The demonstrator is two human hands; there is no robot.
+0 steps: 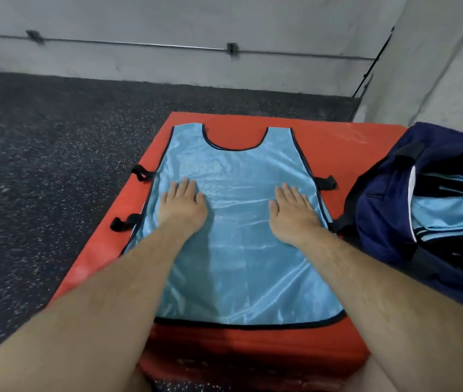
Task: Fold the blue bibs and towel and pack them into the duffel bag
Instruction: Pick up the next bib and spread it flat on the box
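A light blue bib with black trim lies spread flat on the red mat, neck opening pointing away from me. My left hand presses flat on its left side with straight fingers. On the bib's right side my right hand lies flat in the same way. The navy duffel bag stands open at the right edge of the mat. Light blue fabric shows inside the bag.
Black strap loops stick out from the bib's sides onto the mat. Dark speckled floor lies to the left and behind. A grey wall with a thin conduit runs along the back, and a concrete column rises at the right.
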